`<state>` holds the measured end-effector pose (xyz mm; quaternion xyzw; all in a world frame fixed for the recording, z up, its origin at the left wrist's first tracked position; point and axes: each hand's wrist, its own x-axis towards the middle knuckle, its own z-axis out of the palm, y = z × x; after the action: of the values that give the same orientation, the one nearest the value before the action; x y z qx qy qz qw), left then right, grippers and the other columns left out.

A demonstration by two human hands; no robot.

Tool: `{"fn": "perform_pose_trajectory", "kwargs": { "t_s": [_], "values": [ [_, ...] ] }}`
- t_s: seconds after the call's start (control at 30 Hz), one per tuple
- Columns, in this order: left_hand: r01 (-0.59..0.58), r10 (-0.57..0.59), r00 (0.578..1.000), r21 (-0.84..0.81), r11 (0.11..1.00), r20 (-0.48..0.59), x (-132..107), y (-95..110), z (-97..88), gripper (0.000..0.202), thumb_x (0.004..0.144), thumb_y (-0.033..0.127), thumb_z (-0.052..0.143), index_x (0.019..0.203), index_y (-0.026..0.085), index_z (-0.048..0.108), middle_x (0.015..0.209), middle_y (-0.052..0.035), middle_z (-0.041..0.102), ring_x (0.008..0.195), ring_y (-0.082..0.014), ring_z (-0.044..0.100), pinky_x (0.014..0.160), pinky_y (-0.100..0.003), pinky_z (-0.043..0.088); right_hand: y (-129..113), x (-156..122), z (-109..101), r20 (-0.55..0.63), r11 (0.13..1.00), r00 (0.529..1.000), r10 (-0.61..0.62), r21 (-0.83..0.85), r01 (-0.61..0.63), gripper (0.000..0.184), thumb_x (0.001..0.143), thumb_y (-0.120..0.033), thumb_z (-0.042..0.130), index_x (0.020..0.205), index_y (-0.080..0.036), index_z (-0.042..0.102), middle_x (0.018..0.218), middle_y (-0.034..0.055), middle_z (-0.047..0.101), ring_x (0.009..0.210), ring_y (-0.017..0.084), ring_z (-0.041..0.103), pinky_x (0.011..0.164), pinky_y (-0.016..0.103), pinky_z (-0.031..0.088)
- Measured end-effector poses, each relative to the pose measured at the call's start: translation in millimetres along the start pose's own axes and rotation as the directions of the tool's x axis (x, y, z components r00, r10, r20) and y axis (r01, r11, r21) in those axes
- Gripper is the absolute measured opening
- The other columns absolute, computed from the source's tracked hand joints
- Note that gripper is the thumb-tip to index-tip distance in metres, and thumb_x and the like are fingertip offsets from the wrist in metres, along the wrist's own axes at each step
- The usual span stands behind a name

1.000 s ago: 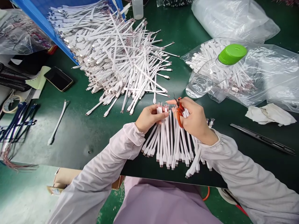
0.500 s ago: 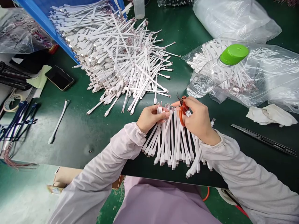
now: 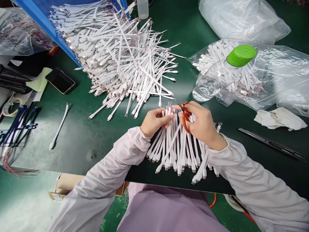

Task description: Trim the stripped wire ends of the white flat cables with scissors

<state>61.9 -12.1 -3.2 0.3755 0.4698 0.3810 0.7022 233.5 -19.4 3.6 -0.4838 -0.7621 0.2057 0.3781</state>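
Observation:
My left hand [image 3: 155,121] pinches the wire end of a short white cable between thumb and fingers. Thin, frayed wires stick up from several cable ends there. In my right hand [image 3: 201,125] is a pair of scissors [image 3: 185,124] with orange handles, its dark blades pointing up and left near the wire ends. Beneath both hands, a fanned row of white cables [image 3: 178,151] lies with the connector ends toward the table's front edge. How far the blades are apart is hard to make out.
A large heap of white cables [image 3: 116,61] spills from a blue bin [image 3: 45,29]. To the right are a bottle with a green cap [image 3: 241,55], plastic bags [image 3: 285,77], crumpled tissue [image 3: 280,118] and a utility knife [image 3: 271,144]. A phone [image 3: 60,80] and a single cable [image 3: 59,126] lie left.
The scissors have shifted slightly left, their blades now tilting more toward my left hand. One cable's connector end in the row has swung a little left.

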Motion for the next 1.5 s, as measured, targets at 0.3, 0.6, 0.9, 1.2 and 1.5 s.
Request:
{"fn": "perform_pose_trajectory", "kwargs": {
  "t_s": [0.3, 0.6, 0.9, 1.2, 1.5],
  "values": [
    [0.011, -0.011, 0.999, -0.006, 1.0, -0.032, 0.1, 0.2, 0.7, 0.024, 0.063, 0.022, 0.078, 0.079, 0.01, 0.065, 0.068, 0.0007, 0.057, 0.06, -0.0069, 0.051, 0.049, -0.018, 0.045, -1.2, 0.6, -0.8, -0.039, 0.999, 0.999, 0.026, 0.018, -0.026, 0.013, 0.077, -0.014, 0.054, 0.081, -0.02, 0.064, 0.072, 0.0013, 0.052, 0.062, 0.015, 0.048, 0.06, 0.028, 0.04],
    [-0.015, 0.015, 0.999, 0.004, 1.0, -0.03, 0.6, -1.1, 1.1, 0.026, 0.06, 0.025, 0.078, 0.076, 0.011, 0.063, 0.068, 0.0009, 0.058, 0.059, -0.0071, 0.05, 0.046, -0.017, 0.044, -1.1, 1.6, -1.7, -0.028, 1.0, 1.0, -0.002, -0.022, 0.001, 0.01, 0.077, -0.015, 0.053, 0.073, -0.02, 0.06, 0.07, 0.0014, 0.049, 0.059, 0.014, 0.043, 0.056, 0.028, 0.037],
    [-0.027, 0.027, 0.999, 0.02, 0.999, -0.036, 0.4, -3.1, 1.2, 0.03, 0.059, 0.028, 0.08, 0.078, 0.011, 0.064, 0.069, 0.0, 0.059, 0.059, -0.0077, 0.051, 0.047, -0.018, 0.044, -0.5, 1.4, -0.5, -0.027, 0.998, 0.998, -0.054, -0.038, 0.053, 0.014, 0.073, -0.011, 0.053, 0.078, -0.021, 0.061, 0.07, 0.0014, 0.049, 0.063, 0.016, 0.049, 0.057, 0.028, 0.04],
    [-0.046, 0.046, 0.999, 0.041, 0.998, 0.007, -0.8, -1.7, 2.9, 0.034, 0.066, 0.04, 0.076, 0.079, 0.01, 0.065, 0.068, 0.0011, 0.052, 0.063, -0.0079, 0.049, 0.054, -0.02, 0.05, -3.1, 3.6, -0.6, -0.063, 1.0, 0.998, -0.004, -0.007, 0.003, 0.011, 0.079, -0.016, 0.053, 0.081, -0.02, 0.063, 0.069, 0.0006, 0.047, 0.06, 0.015, 0.045, 0.059, 0.028, 0.039],
    [-0.077, 0.076, 0.997, 0.072, 0.994, 0.022, 0.1, -4.3, 2.3, 0.038, 0.062, 0.044, 0.078, 0.079, 0.011, 0.068, 0.066, 0.002, 0.051, 0.062, -0.0082, 0.047, 0.056, -0.023, 0.05, -2.2, 3.7, 0.8, -0.056, 0.999, 0.998, 0.039, 0.038, -0.037, 0.018, 0.079, -0.017, 0.055, 0.092, -0.02, 0.067, 0.071, 0.0007, 0.048, 0.064, 0.016, 0.048, 0.061, 0.028, 0.042]
  ]
}}
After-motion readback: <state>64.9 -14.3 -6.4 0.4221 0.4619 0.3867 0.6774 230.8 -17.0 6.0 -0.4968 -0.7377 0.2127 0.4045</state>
